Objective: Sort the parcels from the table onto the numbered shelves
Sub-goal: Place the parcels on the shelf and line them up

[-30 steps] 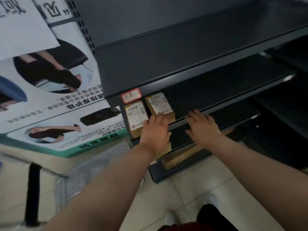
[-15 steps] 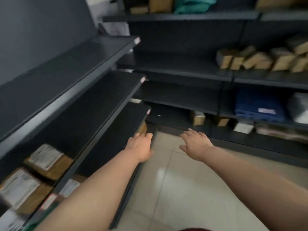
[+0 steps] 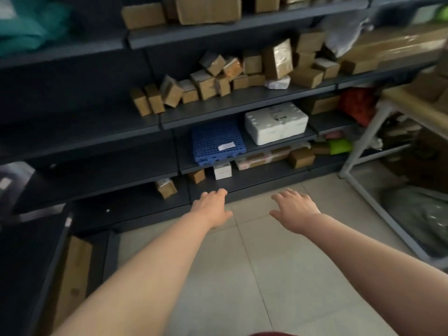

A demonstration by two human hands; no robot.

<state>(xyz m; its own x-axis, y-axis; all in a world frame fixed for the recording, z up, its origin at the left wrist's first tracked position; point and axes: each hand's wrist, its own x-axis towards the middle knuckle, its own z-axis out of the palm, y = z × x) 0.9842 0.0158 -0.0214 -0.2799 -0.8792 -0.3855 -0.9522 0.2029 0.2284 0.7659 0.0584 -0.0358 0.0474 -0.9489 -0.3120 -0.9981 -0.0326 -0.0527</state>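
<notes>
My left hand and my right hand both hover empty over the tiled floor, fingers spread and palms down. Ahead stands a dark shelf rack. Several small brown parcels crowd its middle shelf. A few more brown parcels sit on the lowest shelf, just beyond my left hand. The table shows at the right edge, with a brown parcel on it.
A blue plastic crate and a white foam box sit on the shelf below the parcels. A second dark rack runs along my left side. A grey bag lies under the table. Tiled floor lies between racks.
My view has swung right, from the left rack with two labelled parcels to the back rack. Both hands have left that shelf edge and now hang free over the floor.
</notes>
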